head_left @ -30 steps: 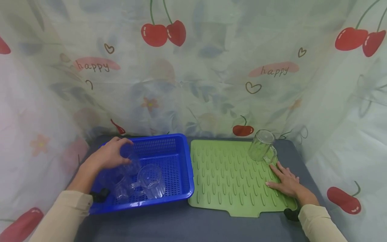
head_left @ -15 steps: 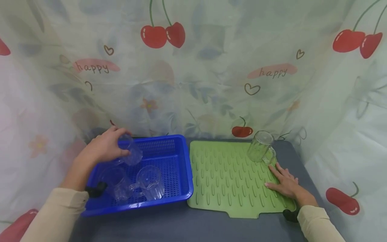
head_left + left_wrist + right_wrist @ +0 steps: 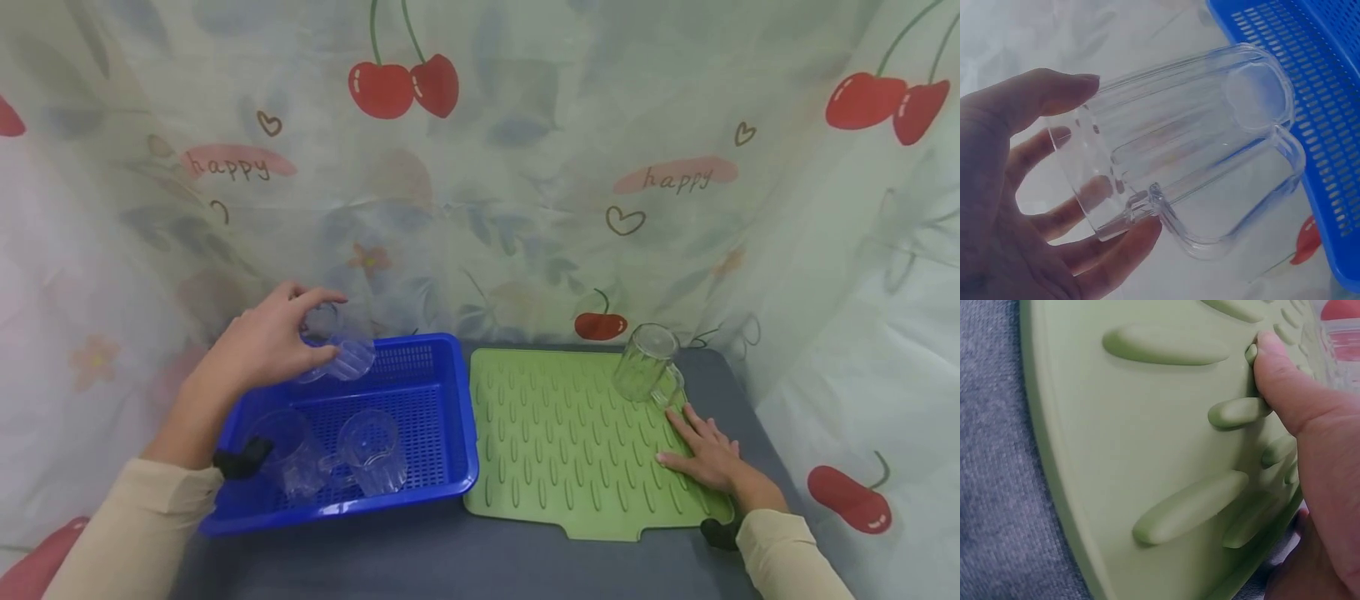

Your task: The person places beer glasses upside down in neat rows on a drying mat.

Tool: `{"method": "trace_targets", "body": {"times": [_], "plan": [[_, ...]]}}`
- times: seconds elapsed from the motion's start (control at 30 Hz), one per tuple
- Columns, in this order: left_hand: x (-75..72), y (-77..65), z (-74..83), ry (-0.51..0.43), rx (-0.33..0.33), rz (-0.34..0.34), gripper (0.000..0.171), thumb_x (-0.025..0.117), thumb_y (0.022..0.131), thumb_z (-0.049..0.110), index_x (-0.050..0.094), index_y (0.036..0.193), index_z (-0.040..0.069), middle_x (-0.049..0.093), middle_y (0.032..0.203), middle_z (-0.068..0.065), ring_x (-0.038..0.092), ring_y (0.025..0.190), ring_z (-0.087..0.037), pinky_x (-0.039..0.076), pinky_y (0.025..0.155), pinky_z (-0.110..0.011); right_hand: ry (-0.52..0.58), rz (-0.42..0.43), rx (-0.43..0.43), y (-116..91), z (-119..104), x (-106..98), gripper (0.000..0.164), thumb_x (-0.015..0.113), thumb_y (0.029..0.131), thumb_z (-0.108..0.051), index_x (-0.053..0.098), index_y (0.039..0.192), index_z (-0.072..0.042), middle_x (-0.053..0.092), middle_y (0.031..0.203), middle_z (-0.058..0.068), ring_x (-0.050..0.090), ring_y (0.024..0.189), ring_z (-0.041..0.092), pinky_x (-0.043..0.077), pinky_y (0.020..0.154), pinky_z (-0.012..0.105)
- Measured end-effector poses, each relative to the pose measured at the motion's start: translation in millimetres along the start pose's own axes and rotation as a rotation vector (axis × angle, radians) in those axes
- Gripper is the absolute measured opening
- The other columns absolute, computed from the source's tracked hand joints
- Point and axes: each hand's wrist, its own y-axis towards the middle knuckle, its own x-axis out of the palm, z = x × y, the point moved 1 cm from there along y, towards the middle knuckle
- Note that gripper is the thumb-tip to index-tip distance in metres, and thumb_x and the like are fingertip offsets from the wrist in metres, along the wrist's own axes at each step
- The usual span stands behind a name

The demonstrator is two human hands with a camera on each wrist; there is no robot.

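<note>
My left hand (image 3: 258,346) holds a clear glass mug (image 3: 352,354) above the back left of the blue basket (image 3: 467,417). The left wrist view shows thumb and fingers round the rim end of this mug (image 3: 1172,137), its handle (image 3: 1235,231) free and its thick base pointing away from the palm. Lower in the basket are two more clear mugs, one near the middle (image 3: 372,458) and one at the left (image 3: 294,462). My right hand (image 3: 705,454) rests with spread fingers on the right edge of the green ridged mat (image 3: 555,433).
Another glass mug (image 3: 641,367) stands at the mat's back right corner, its handle close to my right fingertips. Basket and mat sit side by side on a dark grey tabletop (image 3: 420,554). A cherry-printed curtain (image 3: 480,250) encloses the back and sides.
My left hand has lifted the mug up from the basket's left part and moved it toward the back. My right hand stays in place on the mat.
</note>
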Motion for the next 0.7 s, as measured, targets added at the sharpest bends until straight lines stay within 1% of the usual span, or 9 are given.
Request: {"method": "trace_targets", "body": {"times": [0.1, 0.3, 0.37, 0.5, 0.6, 0.7], "plan": [[-2.6, 0.8, 3.8, -0.021, 0.029, 0.033, 0.064, 0.076, 0.088, 0.038, 0.051, 0.147, 0.033, 0.045, 0.141, -0.015, 0.063, 0.089, -0.027, 0.049, 0.064, -0.043, 0.004, 0.001, 0.002, -0.2, 0.1, 0.1, 0.094, 0.062, 0.096, -0.057, 0.015, 0.165, -0.013, -0.004, 0.17, 0.026, -0.003, 0.145, 0.068, -0.004, 0.103, 0.089], [-3.7, 3.6, 13.5, -0.118, 0.077, 0.085, 0.058, 0.077, 0.089, 0.039, 0.056, 0.142, 0.028, 0.046, 0.141, -0.015, 0.061, 0.113, -0.035, 0.053, 0.08, -0.053, 0.002, 0.005, 0.01, -1.5, 0.2, -0.6, 0.095, 0.062, 0.095, -0.057, 0.015, 0.165, -0.014, -0.003, 0.17, 0.026, -0.002, 0.145, 0.068, -0.003, 0.103, 0.089], [-3.8, 4.8, 17.0, -0.152, 0.081, 0.104, 0.058, 0.077, 0.089, 0.04, 0.056, 0.141, 0.027, 0.047, 0.14, -0.015, 0.06, 0.117, -0.036, 0.054, 0.084, -0.055, 0.003, 0.004, 0.014, -2.1, 0.7, -0.6, 0.095, 0.062, 0.095, -0.057, 0.015, 0.165, -0.014, -0.004, 0.17, 0.026, -0.002, 0.146, 0.067, -0.004, 0.103, 0.089], [-2.6, 8.4, 21.4, -0.284, 0.093, 0.144, 0.059, 0.078, 0.09, 0.038, 0.055, 0.141, 0.023, 0.047, 0.137, -0.016, 0.061, 0.122, -0.038, 0.059, 0.088, -0.053, 0.003, 0.005, 0.018, -2.5, 1.8, -0.1, 0.094, 0.063, 0.095, -0.057, 0.015, 0.165, -0.015, -0.003, 0.17, 0.025, -0.003, 0.146, 0.067, -0.004, 0.103, 0.089], [0.1, 11.3, 23.2, -0.403, 0.101, 0.176, 0.059, 0.079, 0.09, 0.037, 0.055, 0.142, 0.023, 0.046, 0.139, -0.015, 0.061, 0.125, -0.038, 0.061, 0.089, -0.05, 0.009, 0.009, 0.015, -2.9, 0.2, -0.1, 0.094, 0.063, 0.095, -0.057, 0.015, 0.165, -0.015, -0.003, 0.17, 0.025, -0.002, 0.146, 0.067, -0.004, 0.104, 0.088], [4.0, 14.1, 25.1, -0.484, 0.114, 0.214, 0.059, 0.079, 0.089, 0.037, 0.055, 0.142, 0.024, 0.046, 0.141, -0.014, 0.062, 0.125, -0.037, 0.061, 0.091, -0.049, 0.013, 0.01, 0.011, -2.8, -1.5, 0.2, 0.094, 0.063, 0.096, -0.056, 0.014, 0.165, -0.016, -0.003, 0.17, 0.025, -0.002, 0.146, 0.067, -0.003, 0.104, 0.088]]}}
